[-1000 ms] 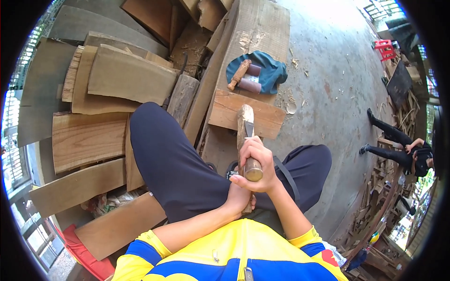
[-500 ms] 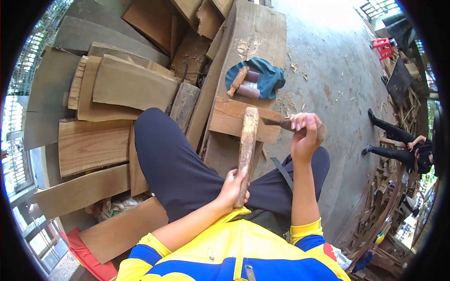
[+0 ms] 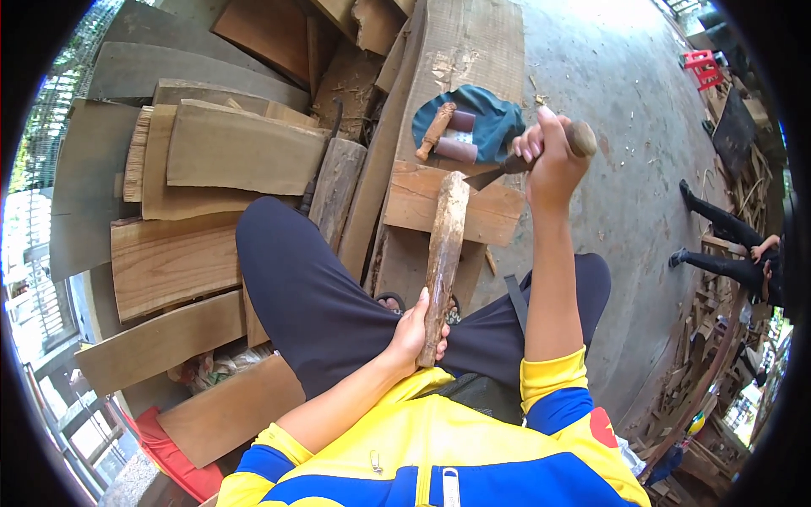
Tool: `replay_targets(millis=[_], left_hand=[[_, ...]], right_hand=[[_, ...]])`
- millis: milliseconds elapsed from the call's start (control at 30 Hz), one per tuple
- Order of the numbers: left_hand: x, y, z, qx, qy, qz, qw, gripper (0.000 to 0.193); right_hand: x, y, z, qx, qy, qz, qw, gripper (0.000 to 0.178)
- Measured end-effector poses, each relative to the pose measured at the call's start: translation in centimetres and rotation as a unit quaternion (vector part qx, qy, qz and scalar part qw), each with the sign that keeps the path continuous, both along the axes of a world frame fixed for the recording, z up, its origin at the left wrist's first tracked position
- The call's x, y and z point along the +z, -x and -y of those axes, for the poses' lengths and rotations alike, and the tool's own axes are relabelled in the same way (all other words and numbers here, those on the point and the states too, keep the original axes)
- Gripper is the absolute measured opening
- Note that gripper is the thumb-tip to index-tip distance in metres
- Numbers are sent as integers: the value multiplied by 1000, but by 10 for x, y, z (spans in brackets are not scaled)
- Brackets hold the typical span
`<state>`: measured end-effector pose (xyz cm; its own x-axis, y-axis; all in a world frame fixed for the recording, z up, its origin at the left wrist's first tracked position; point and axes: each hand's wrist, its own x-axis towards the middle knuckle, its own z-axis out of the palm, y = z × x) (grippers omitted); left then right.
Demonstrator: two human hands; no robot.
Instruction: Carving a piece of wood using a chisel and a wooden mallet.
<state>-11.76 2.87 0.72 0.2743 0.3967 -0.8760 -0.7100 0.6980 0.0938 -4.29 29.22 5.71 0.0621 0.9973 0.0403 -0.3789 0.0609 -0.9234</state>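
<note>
My left hand (image 3: 414, 332) is wrapped round the lower end of a thick wooden stick (image 3: 443, 253), partly bark-brown and pale where it is pared near the top. The stick slants upward from my lap, its far end over a short plank (image 3: 488, 211) lying across the bench. Closed round the wooden handle of a knife (image 3: 483, 178) is my right hand (image 3: 551, 160). Its dark blade points left to the far end of the stick; whether it touches, I cannot tell. Beyond lie a carved wooden piece (image 3: 436, 131) and sandpaper rolls (image 3: 457, 150) on a teal cloth (image 3: 488, 114).
Stacked boards (image 3: 245, 148) crowd my left side, close to my knee. A long wooden bench (image 3: 473, 51) runs away ahead. On the right, a person (image 3: 726, 249) in dark clothes is near scrap wood (image 3: 688, 372); a red stool (image 3: 703, 69) stands farther off.
My right hand has risen and moved farther away with the knife, its blade now nearer the stick's far end. The stick has shifted slightly left in my left hand.
</note>
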Motion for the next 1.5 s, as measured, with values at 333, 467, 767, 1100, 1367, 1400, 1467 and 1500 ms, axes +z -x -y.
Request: replay_targets(millis=[333, 467, 767, 1100, 1367, 1400, 1467, 1500], left_hand=[[0, -6, 2, -30, 4, -42, 999, 64], [-5, -7, 4, -32, -13, -43, 998, 63], [-8, -11, 1, -38, -12, -65, 997, 59], [-9, -17, 1, -36, -18, -71, 997, 56], [-16, -19, -6, -41, -10, -88, 995, 59], [-20, -20, -4, -41, -9, -85, 995, 60], [-18, -21, -2, -47, -12, -103, 994, 61], [-19, -21, -6, -52, -5, -112, 992, 62]], right_hand=[[-56, 19, -21, 40, 96, 78, 992, 32], [-56, 10, -11, 39, 109, 49, 992, 29], [-48, -6, 68, 69, -92, 216, 970, 28], [-24, -37, 76, 123, -7, -8, 992, 24], [-42, -10, 37, 51, -53, 7, 997, 22], [-48, -11, 36, 100, -5, -36, 994, 21], [-51, -7, 38, 105, 30, -34, 993, 21], [-52, -5, 31, 108, 22, -18, 994, 22]])
